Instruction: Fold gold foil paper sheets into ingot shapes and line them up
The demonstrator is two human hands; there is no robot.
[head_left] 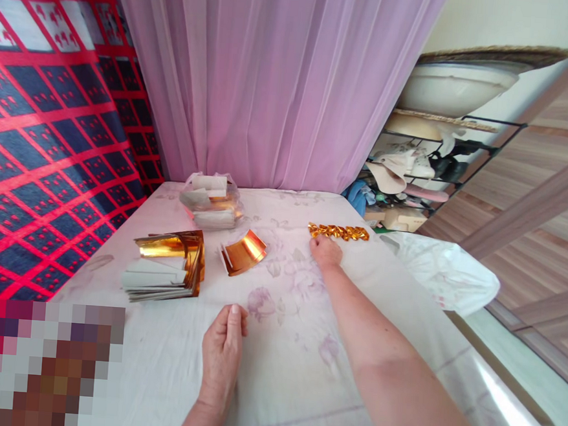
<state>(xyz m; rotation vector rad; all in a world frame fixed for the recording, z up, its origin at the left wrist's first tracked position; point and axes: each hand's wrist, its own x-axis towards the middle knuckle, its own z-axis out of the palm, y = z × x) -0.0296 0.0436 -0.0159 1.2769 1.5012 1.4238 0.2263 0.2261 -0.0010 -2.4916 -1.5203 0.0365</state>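
My right hand (325, 250) reaches far across the white flowered tablecloth (294, 343), its fingers bent at the near end of a row of small folded gold foil pieces (338, 232); whether it touches the row is unclear. My left hand (223, 348) rests flat on the cloth close to me and holds nothing. A curled stack of gold foil strips (243, 252) lies between the hands. Further left sits a bigger pile of gold and white foil sheets (166, 266).
A clear plastic bag of white strips (211, 201) sits at the back by the pink curtain (274, 76). A white plastic bag (442, 273) hangs off the right edge. A cluttered metal rack (428, 165) stands beyond. A red and blue patterned cloth (47, 125) covers the left.
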